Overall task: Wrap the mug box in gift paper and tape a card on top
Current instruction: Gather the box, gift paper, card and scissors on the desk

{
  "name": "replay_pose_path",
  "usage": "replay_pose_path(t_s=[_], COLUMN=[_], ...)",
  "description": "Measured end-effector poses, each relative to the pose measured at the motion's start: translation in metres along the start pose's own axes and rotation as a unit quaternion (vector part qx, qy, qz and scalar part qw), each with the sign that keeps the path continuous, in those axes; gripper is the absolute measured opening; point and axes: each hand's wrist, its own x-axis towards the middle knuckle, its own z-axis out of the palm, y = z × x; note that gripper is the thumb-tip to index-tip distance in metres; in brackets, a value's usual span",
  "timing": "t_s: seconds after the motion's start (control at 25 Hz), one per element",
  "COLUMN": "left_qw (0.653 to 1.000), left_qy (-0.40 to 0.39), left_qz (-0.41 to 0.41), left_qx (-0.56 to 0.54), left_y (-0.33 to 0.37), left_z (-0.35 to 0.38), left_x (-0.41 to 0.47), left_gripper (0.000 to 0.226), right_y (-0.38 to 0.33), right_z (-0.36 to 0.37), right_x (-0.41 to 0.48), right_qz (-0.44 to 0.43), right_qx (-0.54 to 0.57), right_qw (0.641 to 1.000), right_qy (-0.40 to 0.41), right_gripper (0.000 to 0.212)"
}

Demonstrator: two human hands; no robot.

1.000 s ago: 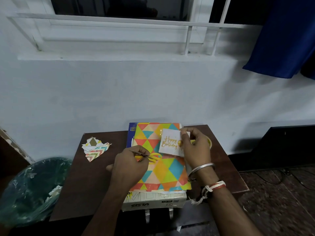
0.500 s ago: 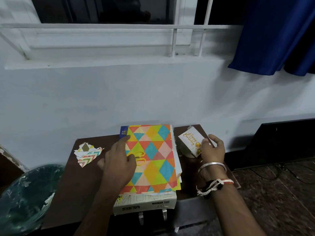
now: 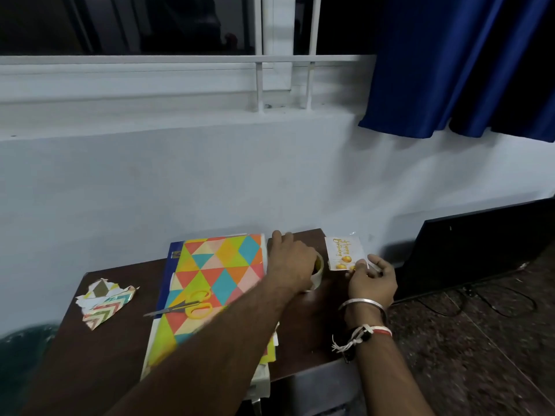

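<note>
At the far right of a dark desk (image 3: 303,328), against a white wall, a person's left hand (image 3: 291,262) lies over a tape roll (image 3: 317,273). The left forearm crosses the gift paper (image 3: 219,271) diagonally to get there. Its fingers stretch past the roll toward the wall and the thumb is hidden, so it cannot be told whether the hand has closed on the tape.

Just right of the roll, the right hand (image 3: 372,280) pinches the near edge of a birthday card (image 3: 345,253), which it holds up with its long axis running away from the person. The tape sits between paper and card, so the left hand is nearer the tape and the right already has the card.

The triangle-patterned paper lies flat, its long axis pointing to the wall, with yellow scissors (image 3: 186,304) on top. A pale box edge (image 3: 262,382) shows under its near end (probably the mug box, though little is visible).

Taping the card would likely mean carrying it left, over the roll, onto the paper. Torn scraps (image 3: 105,298) lie at the desk's left.
</note>
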Motion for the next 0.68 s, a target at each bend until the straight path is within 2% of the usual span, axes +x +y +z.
replay_pose_path(t_s=[0.12, 0.28, 0.44, 0.56, 0.68], left_qw=[0.999, 0.991, 0.991, 0.992, 0.991], left_qy=[0.033, 0.119, 0.116, 0.109, 0.115], left_qz=[-0.020, -0.051, -0.064, -0.057, -0.057], left_qx=[-0.012, -0.031, -0.033, -0.034, -0.027], left_y=[0.001, -0.022, -0.032, -0.028, -0.026], left_z=[0.009, 0.006, 0.006, 0.012, 0.012], left_x=[0.015, 0.024, 0.031, 0.033, 0.037], left_gripper=[0.027, 0.014, 0.018, 0.019, 0.015], right_y=[0.006, 0.022, 0.031, 0.035, 0.039], right_z=[-0.003, 0.012, 0.046, 0.063, 0.065], right_x=[0.014, 0.024, 0.023, 0.024, 0.029], right_qz=[-0.014, 0.017, 0.012, -0.006, -0.027], right_qx=[-0.061, -0.135, -0.179, -0.201, -0.216], right_qw=[0.998, 0.989, 0.977, 0.969, 0.966], right_qy=[0.014, -0.058, -0.117, -0.146, -0.140], right_gripper=[0.013, 0.012, 0.007, 0.019, 0.026])
